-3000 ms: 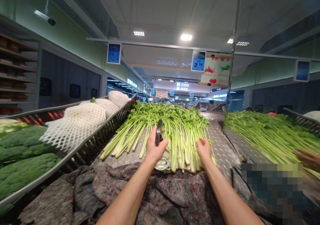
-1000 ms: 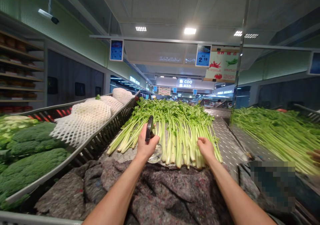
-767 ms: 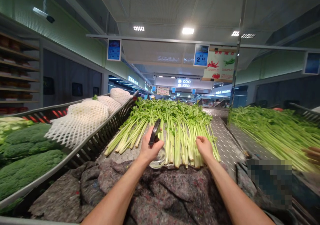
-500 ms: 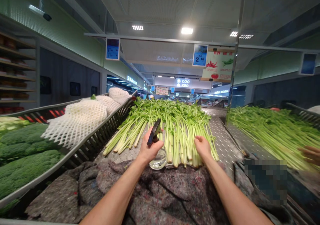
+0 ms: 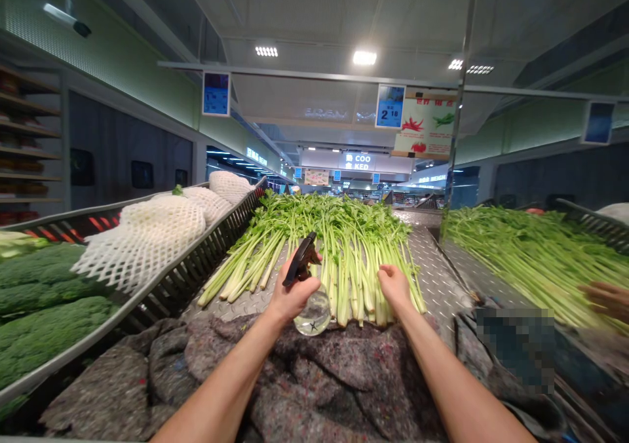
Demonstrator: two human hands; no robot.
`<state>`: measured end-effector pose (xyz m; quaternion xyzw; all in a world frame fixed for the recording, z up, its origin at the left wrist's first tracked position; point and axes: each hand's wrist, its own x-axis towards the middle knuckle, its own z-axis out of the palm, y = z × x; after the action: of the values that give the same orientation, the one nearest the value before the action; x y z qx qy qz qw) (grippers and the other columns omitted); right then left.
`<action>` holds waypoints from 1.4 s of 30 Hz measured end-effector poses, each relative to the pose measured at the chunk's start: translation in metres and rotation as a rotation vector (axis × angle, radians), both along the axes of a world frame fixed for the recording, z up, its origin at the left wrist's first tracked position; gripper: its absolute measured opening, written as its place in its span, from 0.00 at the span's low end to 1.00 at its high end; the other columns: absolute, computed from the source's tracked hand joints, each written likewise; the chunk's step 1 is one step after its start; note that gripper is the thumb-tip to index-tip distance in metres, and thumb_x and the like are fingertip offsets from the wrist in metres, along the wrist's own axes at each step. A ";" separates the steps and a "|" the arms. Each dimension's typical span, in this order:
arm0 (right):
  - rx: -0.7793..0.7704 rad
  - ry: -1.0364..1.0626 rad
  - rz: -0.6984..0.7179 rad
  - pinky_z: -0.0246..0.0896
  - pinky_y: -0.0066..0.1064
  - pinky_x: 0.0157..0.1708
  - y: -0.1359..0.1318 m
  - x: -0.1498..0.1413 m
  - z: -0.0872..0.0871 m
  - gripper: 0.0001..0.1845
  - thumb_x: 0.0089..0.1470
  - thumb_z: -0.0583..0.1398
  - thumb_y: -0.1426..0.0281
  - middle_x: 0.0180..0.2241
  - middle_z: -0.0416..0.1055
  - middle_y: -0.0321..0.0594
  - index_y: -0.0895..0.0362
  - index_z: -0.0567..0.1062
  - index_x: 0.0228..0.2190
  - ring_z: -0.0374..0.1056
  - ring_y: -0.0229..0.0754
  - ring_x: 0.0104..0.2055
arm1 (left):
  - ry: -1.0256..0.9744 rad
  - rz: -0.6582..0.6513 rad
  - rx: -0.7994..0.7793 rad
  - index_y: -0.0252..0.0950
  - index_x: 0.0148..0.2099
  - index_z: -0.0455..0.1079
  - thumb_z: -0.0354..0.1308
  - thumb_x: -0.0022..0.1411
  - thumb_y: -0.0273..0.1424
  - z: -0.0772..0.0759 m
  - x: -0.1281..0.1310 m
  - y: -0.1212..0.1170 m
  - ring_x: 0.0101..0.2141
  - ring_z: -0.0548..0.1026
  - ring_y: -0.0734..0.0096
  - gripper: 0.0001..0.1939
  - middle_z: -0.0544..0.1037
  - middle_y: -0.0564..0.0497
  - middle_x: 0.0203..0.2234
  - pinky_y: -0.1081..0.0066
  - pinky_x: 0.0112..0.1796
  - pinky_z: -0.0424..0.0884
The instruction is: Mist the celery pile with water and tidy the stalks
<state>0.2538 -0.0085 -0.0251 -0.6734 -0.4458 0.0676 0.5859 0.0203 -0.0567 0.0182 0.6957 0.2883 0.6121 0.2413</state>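
My left hand [image 5: 293, 293] is wrapped around the neck of a spray bottle [image 5: 312, 313] with a black trigger head and a clear body, held upright with its head tipped over the stalks. Celery [image 5: 351, 266] lies fanned out on a metal tread-plate shelf [image 5: 432, 259], leafy tops away from me and pale cut ends towards me. At the right side of the celery, my right hand [image 5: 394, 289] is closed with fingers curled down among the stalks. Its fingertips are partly hidden.
A dark crate at left holds broccoli [image 5: 44, 318] and produce in white foam nets [image 5: 147, 233]. Crumpled grey felt cloth [image 5: 314, 390] lies along the front. A mirror [image 5: 531, 253] at right reflects celery and a hand. Price signs [image 5: 390, 106] hang from a rail.
The view has shifted slightly, so everything sits a little further left. The spray bottle tilts a touch more; both hands otherwise keep their places at the celery.
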 end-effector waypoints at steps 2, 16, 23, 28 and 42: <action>0.001 -0.001 0.006 0.58 0.32 0.41 0.000 -0.001 0.000 0.18 0.40 0.52 0.68 0.37 0.71 0.43 0.60 0.72 0.34 0.66 0.43 0.40 | -0.016 -0.016 0.001 0.37 0.36 0.66 0.52 0.39 0.26 0.000 0.001 -0.001 0.20 0.61 0.76 0.16 0.67 0.55 0.22 0.74 0.23 0.59; -0.032 -0.003 0.015 0.57 0.32 0.41 -0.004 -0.003 0.003 0.18 0.41 0.52 0.69 0.37 0.71 0.44 0.61 0.72 0.35 0.66 0.43 0.40 | 0.098 -0.113 0.023 0.37 0.40 0.65 0.52 0.41 0.25 -0.008 0.005 -0.001 0.19 0.61 0.77 0.19 0.68 0.56 0.23 0.74 0.23 0.60; -0.042 -0.001 0.008 0.57 0.31 0.41 -0.004 -0.004 0.004 0.18 0.41 0.52 0.70 0.37 0.71 0.44 0.61 0.72 0.35 0.66 0.43 0.40 | 0.098 -0.142 -0.009 0.37 0.36 0.67 0.52 0.41 0.25 -0.006 0.009 -0.004 0.25 0.67 0.73 0.16 0.73 0.52 0.30 0.71 0.29 0.64; -0.060 -0.001 0.012 0.57 0.31 0.42 -0.006 -0.006 0.005 0.18 0.42 0.51 0.70 0.38 0.71 0.45 0.62 0.72 0.37 0.66 0.43 0.41 | 0.036 -0.165 0.007 0.37 0.39 0.67 0.52 0.40 0.25 -0.006 0.007 -0.003 0.35 0.70 0.67 0.19 0.73 0.50 0.37 0.68 0.36 0.65; -0.052 0.011 -0.002 0.57 0.33 0.41 -0.006 -0.005 0.005 0.17 0.42 0.52 0.69 0.38 0.71 0.43 0.59 0.72 0.35 0.66 0.43 0.41 | 0.227 -0.334 -0.099 0.36 0.40 0.67 0.52 0.39 0.23 -0.012 0.013 -0.008 0.22 0.65 0.78 0.21 0.73 0.53 0.32 0.75 0.25 0.62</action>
<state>0.2489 -0.0140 -0.0201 -0.6884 -0.4397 0.0821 0.5709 0.0336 -0.0643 0.0066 0.7858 0.2240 0.4661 0.3394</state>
